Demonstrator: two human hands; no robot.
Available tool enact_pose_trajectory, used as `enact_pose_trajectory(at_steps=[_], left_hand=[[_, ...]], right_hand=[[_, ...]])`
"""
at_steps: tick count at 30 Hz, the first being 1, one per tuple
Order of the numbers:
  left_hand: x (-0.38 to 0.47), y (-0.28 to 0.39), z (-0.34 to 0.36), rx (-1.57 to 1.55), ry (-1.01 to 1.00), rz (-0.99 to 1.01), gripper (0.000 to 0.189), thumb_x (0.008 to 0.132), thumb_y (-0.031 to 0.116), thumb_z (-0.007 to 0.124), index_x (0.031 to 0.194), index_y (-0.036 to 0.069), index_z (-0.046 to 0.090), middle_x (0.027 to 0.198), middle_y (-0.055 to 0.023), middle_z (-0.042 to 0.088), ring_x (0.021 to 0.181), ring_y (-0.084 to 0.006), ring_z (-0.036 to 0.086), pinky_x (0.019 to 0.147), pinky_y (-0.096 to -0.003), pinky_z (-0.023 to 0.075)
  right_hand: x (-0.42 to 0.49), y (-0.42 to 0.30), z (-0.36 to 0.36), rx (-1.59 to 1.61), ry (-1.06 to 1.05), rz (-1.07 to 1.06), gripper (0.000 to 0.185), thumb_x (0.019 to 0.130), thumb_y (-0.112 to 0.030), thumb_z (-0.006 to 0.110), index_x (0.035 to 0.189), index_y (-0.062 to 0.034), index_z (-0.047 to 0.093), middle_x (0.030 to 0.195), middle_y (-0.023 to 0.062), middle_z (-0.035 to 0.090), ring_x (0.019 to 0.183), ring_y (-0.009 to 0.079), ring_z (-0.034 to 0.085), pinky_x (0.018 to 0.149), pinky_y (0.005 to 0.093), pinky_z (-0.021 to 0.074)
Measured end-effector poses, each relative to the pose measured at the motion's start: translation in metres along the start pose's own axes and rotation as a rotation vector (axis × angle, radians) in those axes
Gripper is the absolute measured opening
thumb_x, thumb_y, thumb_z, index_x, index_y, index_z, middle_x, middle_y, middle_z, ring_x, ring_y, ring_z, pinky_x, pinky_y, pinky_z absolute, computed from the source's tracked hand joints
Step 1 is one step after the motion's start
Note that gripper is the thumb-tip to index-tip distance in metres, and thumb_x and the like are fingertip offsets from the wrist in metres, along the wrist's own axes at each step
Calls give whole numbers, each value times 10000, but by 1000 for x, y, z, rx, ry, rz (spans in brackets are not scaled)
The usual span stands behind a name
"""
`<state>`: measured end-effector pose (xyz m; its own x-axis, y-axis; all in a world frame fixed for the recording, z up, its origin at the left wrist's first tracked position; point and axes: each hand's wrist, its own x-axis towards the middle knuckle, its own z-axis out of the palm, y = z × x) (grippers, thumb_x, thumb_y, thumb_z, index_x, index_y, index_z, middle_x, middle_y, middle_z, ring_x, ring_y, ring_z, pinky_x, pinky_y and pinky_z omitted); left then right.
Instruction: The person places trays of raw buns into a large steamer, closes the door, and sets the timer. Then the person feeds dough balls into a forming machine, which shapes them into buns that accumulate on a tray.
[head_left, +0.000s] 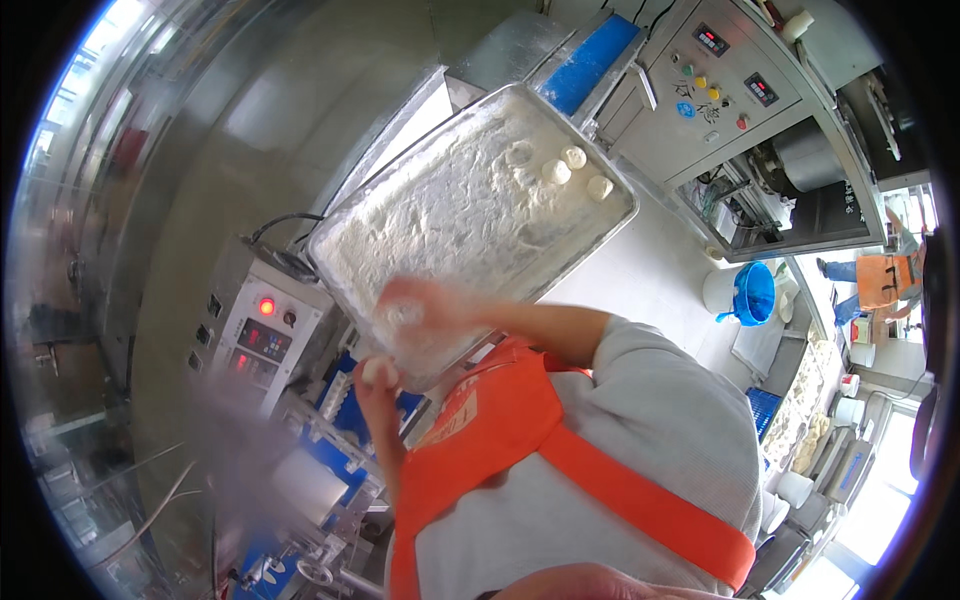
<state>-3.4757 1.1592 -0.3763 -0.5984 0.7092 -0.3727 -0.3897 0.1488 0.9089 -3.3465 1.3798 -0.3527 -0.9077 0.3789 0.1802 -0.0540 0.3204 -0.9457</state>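
Note:
A large metal tray (450, 202) thickly dusted with white flour lies at an angle before me. Three round pale dough balls (556, 172) rest near its far right corner, beside rounded marks in the flour. My right hand (420, 304), blurred by motion, is over the near left part of the tray. Something whitish shows at its fingers, too blurred to name. Just outside the tray's near left corner, my left hand (375, 386) is raised with a pale dough ball (380, 371) in its fingers.
A control box (259, 337) with a lit red lamp stands left, above machinery with a blue belt (341, 412). Beyond the tray are another blue belt (592, 64) and a steel machine cabinet (720, 97). A blue-lined bucket (752, 294) stands right; a person (885, 281) is farther off.

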Motion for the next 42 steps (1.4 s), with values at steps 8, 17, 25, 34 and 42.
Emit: enact_pose_trajectory(at_steps=[8,17,25,34,42], left_hand=[[21,-59,-119,1061,-24,-35,255,780,120,641,1017,43,587,1036,-147,585,965,-308,552,824,-388,446],[-7,11,-2,-25,-115,-13,630,859,331,635,1374,103,354,1313,-154,470,1143,-284,536,929,-423,455],[-55,-31,-67,323,288,0,462,751,254,715,1116,68,503,1029,-110,609,947,-220,611,789,-343,489],[-112,-47,-63,739,403,464,378,793,264,682,1091,57,577,1114,-143,583,1030,-319,561,921,-397,457],[-92,-36,-76,532,199,-10,445,703,272,723,1026,34,529,1079,-217,541,844,-345,619,707,-410,519]], right_hand=[[-103,164,-280,-1074,62,717,620,683,-319,734,1255,-206,525,1314,109,449,1218,372,398,933,491,434],[-21,7,-53,-562,218,-141,541,587,-217,799,1067,-79,591,1038,122,542,1031,343,491,892,447,424],[-31,-40,93,-501,-100,49,385,662,-57,705,1012,-33,545,1095,199,522,1066,381,482,921,451,397],[-73,-100,144,-533,-240,-29,476,656,7,686,1084,-32,482,1071,182,502,1023,392,491,895,435,415],[-127,3,-57,-1051,189,261,522,789,-101,653,1283,-70,485,1287,163,496,1184,331,469,999,434,378]])
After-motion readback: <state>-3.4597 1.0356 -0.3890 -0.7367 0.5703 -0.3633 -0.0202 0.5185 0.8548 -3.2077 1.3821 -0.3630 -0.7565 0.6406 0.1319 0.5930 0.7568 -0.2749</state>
